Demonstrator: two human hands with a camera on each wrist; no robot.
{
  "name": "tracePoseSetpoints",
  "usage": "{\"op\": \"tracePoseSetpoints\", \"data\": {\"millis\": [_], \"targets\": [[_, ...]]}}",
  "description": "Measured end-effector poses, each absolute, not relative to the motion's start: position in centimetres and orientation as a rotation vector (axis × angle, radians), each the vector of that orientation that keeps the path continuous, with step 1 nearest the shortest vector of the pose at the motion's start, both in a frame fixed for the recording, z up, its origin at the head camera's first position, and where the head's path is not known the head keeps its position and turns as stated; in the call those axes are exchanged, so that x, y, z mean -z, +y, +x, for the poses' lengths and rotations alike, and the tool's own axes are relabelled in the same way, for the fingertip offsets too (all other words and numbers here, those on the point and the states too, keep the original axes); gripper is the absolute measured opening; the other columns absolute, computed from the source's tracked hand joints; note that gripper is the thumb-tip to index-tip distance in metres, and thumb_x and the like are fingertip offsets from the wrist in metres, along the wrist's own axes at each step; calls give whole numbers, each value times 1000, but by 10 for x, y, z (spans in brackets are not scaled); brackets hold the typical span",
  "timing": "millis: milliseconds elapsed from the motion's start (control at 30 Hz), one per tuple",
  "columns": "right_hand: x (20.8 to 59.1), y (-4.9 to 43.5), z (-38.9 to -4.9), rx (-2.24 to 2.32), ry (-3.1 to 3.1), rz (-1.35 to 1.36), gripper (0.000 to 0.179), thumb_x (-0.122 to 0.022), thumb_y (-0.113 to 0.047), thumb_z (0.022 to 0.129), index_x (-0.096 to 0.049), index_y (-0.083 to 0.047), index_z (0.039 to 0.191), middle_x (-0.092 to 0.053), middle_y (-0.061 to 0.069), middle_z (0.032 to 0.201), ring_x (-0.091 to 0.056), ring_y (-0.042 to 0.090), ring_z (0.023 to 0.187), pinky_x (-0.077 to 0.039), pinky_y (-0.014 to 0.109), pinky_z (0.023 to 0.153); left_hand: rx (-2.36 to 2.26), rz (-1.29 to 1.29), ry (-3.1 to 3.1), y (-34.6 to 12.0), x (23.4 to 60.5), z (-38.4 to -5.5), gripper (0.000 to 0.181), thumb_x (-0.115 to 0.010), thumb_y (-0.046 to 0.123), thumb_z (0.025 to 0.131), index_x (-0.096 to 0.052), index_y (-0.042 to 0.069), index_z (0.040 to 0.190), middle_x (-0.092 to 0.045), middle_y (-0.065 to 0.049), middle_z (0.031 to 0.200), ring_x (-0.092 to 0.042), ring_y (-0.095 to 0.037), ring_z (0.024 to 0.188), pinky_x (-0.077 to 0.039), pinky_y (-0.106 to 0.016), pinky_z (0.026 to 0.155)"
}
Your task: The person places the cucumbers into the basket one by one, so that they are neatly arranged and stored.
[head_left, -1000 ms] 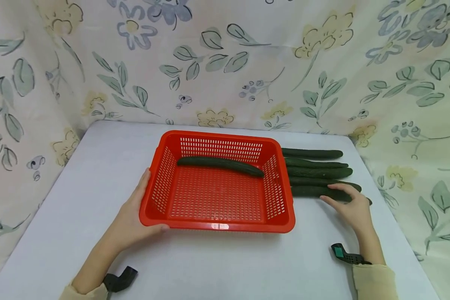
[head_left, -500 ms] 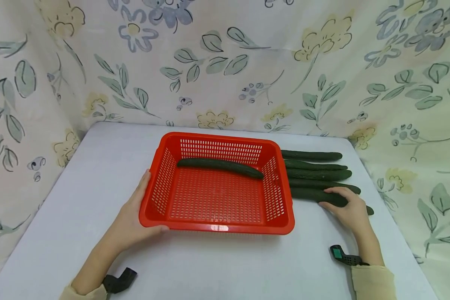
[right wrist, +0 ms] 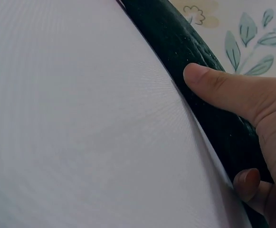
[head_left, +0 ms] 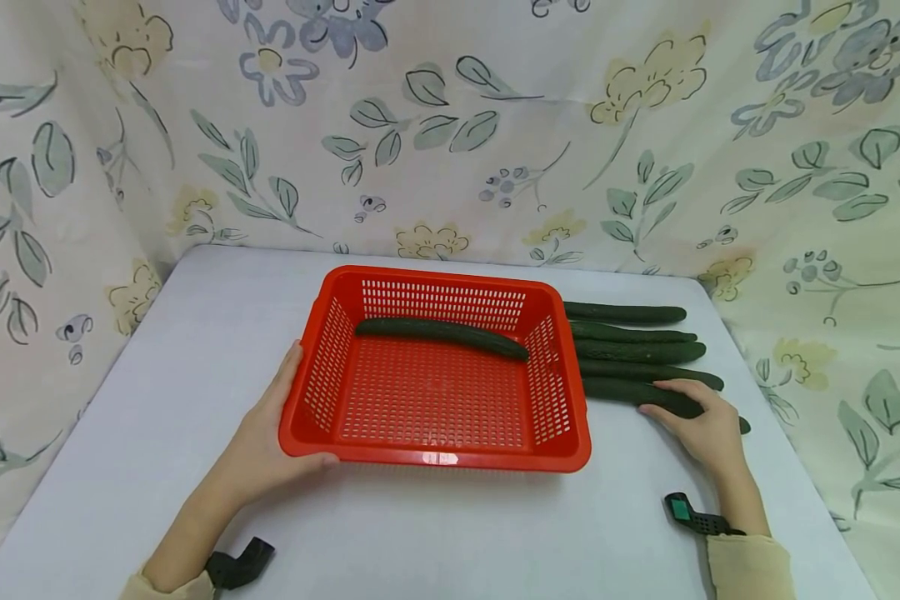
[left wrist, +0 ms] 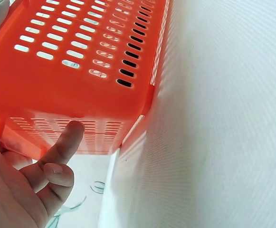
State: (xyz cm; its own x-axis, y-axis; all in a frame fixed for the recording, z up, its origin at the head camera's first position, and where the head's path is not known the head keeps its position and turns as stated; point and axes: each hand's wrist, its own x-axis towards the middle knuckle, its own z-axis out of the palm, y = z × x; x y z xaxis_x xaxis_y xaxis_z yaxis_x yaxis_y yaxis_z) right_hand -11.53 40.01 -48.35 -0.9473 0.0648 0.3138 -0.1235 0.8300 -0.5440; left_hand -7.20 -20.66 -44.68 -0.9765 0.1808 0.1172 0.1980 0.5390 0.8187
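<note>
A red plastic basket (head_left: 435,457) with slotted walls stands mid-table, one cucumber (head_left: 442,331) lying inside it. At its front left corner my left hand (head_left: 266,446) holds it, thumb along the front rim and fingers along the left side. The left wrist view shows a fingertip against the slotted wall (left wrist: 80,92). To the right, my right hand (head_left: 701,421) grips the nearest cucumber (head_left: 615,389) of a row, thumb on its near side. In the right wrist view that dark green cucumber (right wrist: 176,35) lies between thumb and fingers, close to the white surface; some fingers are hidden.
Several more cucumbers (head_left: 637,352) lie side by side behind the gripped one, their left ends hidden by the basket. The white table (head_left: 450,533) borders a floral curtain (head_left: 450,167) at the back and sides. Black straps with camera mounts (head_left: 240,565) sit on both wrists.
My right hand has taken hold of the nearest cucumber and drawn its right end slightly towards me, apart from its neighbour. The left hand and basket stay put.
</note>
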Motion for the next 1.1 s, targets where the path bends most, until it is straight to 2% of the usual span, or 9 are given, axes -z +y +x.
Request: {"op": "tracePoseSetpoints", "data": {"millis": [100,167,367,600,833,967,1100], "targets": [[487,402,-116,-815,-2648,95,43,-96,-17,79,-79,-12,118,-73,12,124,-46,-18,120,-30,8,105,1448,-332,-2746,-207,446,-72,140,-98,34,72,-1,36,172,-20,-9,177,-49,-37,141,-53,-22,87],[488,402,-117,-805,-2626,124,43,-96,-14,77,-80,-12,117,-74,13,122,-42,-24,118,-28,4,101,1441,-331,-2746,-207,446,-72,139,-98,35,72,-1,35,172,-20,-9,177,-49,-37,141,-53,-22,88],[491,401,-119,-783,-2598,141,43,-97,-11,75,-81,-10,114,-75,14,121,-43,-24,116,-28,3,100,1452,-333,-2732,-207,448,-71,139,-98,34,71,-2,35,172,-19,-8,177,-48,-36,142,-53,-22,88],[491,400,-117,-788,-2586,129,42,-97,-9,74,-81,-9,113,-75,16,121,-43,-24,117,-28,3,101,1550,-346,-2697,-208,449,-72,141,-99,30,71,0,36,171,-32,-9,171,-53,-32,133,-58,-24,86],[489,400,-116,-815,-2572,114,43,-97,-10,75,-81,-9,115,-75,16,122,-41,-26,117,-28,3,102,1536,-342,-2698,-207,449,-71,142,-100,30,70,-1,35,172,-28,-10,173,-52,-33,136,-57,-23,87],[485,399,-113,-818,-2573,64,44,-97,-13,76,-81,-11,118,-75,15,124,-46,-22,118,-29,4,103,1537,-338,-2697,-206,448,-71,141,-100,31,71,-1,32,172,-26,-9,174,-51,-34,137,-56,-23,86],[479,396,-110,-812,-2596,-14,45,-96,-18,79,-81,-12,122,-75,13,127,-60,5,128,-32,8,108,1530,-330,-2704,-206,448,-70,141,-99,32,71,-1,30,172,-25,-10,174,-51,-36,138,-55,-22,87]]}}
